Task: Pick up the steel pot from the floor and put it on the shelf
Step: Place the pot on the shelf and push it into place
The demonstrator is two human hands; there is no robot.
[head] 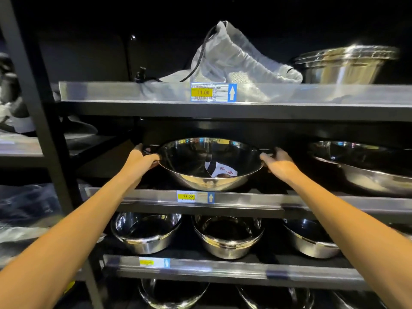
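Head view: a wide, shallow, mirror-bright steel pot [209,162] with two dark side handles sat on the black metal shelf [245,200], above the yellow price tag [187,196].
Left hand [139,159]: fingers curled around the pot's left handle.
Right hand [278,161]: fingers wrapped on the right handle.
Step well done: probably level it and check it stops rocking before letting go.
Room: dim; another steel pan [365,166] lay right of the pot.

I count two hands, one two-handled steel pot [210,162], three price tags, one mesh drawstring bag [231,56].
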